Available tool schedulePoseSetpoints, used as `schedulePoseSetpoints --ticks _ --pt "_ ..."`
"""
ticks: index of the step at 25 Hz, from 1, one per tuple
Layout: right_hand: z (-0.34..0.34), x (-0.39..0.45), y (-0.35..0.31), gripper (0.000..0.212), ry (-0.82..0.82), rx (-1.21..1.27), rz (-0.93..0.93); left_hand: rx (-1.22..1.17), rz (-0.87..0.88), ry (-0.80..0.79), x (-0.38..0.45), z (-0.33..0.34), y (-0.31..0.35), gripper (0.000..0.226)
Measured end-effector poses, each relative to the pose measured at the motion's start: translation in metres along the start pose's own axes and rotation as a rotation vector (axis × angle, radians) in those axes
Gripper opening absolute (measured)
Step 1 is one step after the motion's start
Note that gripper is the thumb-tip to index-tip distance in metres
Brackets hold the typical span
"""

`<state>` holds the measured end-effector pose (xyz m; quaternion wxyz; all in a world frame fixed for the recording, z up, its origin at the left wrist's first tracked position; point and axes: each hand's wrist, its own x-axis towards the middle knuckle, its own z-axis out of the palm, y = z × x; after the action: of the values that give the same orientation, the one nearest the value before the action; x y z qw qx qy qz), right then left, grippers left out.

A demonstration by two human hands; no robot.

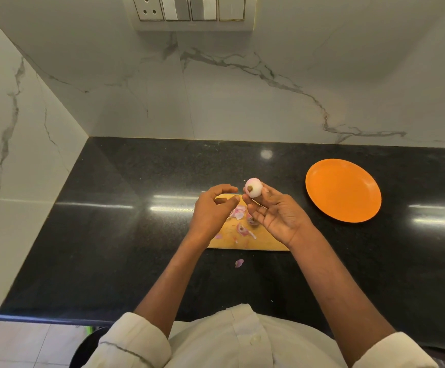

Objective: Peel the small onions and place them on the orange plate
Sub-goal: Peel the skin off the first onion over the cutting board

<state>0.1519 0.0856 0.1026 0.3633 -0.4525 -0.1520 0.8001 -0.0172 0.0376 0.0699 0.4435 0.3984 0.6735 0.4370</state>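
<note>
A small pale pink onion [253, 188], mostly peeled with its brown root end facing me, is pinched at the fingertips of my right hand [276, 215] above the far end of a wooden cutting board [256, 241]. My left hand [213, 209] hovers just left of the onion, fingers loosely curled, holding nothing. The orange plate [343, 191] lies to the right on the counter with nothing on it. Pink peel scraps [238, 213] lie on the board under my hands.
A black granite counter [109, 221] runs to a marble wall at the back and left. One peel scrap [239, 263] lies on the counter in front of the board. A switch panel [189, 9] is on the wall above.
</note>
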Motion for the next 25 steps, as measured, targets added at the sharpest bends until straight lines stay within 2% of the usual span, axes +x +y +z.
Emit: schedulePoseSetpoints --ticks 5,13,20,25 --pt "0.003 -0.004 0.003 0.032 0.035 -0.329 -0.147 -0.021 0.098 -0.036 0.003 0.005 0.014 0.026" --pt "0.018 -0.018 -0.008 0.025 0.032 -0.578 -0.465 -0.128 0.219 -0.043 -0.003 -0.003 0.030 0.021" --pt "0.019 -0.019 -0.008 0.028 0.035 -0.558 -0.522 -0.032 0.347 -0.021 -0.009 -0.006 0.041 0.029" --pt "0.020 -0.019 -0.007 0.028 0.020 -0.554 -0.573 0.034 0.436 0.034 -0.012 0.000 0.048 0.022"
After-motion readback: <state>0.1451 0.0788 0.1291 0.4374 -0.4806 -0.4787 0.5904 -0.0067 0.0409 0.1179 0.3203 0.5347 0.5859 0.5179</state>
